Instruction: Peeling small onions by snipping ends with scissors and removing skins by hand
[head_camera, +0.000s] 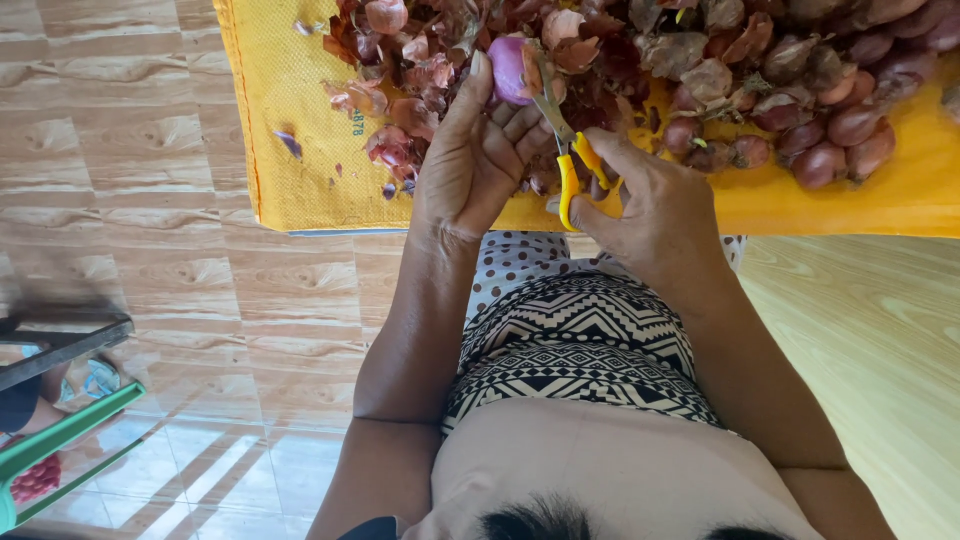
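**Floor and yellow sack**

The floor (200, 250) is of wood-pattern tiles. On it, at twelve o'clock, lies a yellow woven sack (290, 150). A heap of red shallots (820, 140) lies at one o'clock on the sack, loose dry skins (400, 150) at eleven.

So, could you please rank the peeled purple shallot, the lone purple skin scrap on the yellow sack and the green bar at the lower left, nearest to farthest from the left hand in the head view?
1. Peeled purple shallot: held in the left hand at its fingertips.
2. Purple skin scrap: left of the hand, on the yellow sack.
3. Green bar: far lower left, over the floor.
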